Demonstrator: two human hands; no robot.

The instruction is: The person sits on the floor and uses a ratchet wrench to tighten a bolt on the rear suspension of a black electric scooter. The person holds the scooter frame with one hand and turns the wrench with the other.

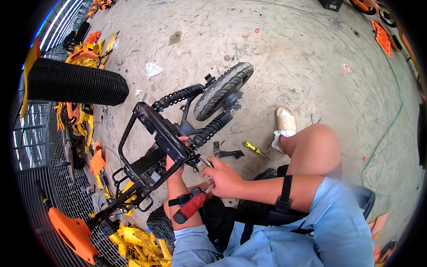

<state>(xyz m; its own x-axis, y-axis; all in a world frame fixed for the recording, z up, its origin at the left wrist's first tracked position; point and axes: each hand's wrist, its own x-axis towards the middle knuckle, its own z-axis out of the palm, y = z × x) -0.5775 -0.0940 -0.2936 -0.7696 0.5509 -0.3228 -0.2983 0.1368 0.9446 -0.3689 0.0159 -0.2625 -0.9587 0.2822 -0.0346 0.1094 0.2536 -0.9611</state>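
Note:
A black scooter frame [153, 133] with coil-spring shock absorbers [178, 97] and a knobbly-tyred wheel [224, 90] lies tilted in front of me. My left hand [175, 163] reaches in beneath the frame's black bar. A few fingertips show past the bar, and the rest of that hand is hidden. Next to the lower shock's end, my right hand [222, 178] is closed on a red-handled tool [192, 208]. A silver metal end [205, 160] sticks out of the same hand toward the frame; whether it belongs to the red-handled tool I cannot tell.
A yellow screwdriver [253, 147] and a black metal bracket [227, 152] lie on the concrete floor right of the frame. A stack of black ribbed parts [75, 81] stands at left. Yellow plastic panels [138, 244] are piled lower left. A green cable [391, 122] runs along the right.

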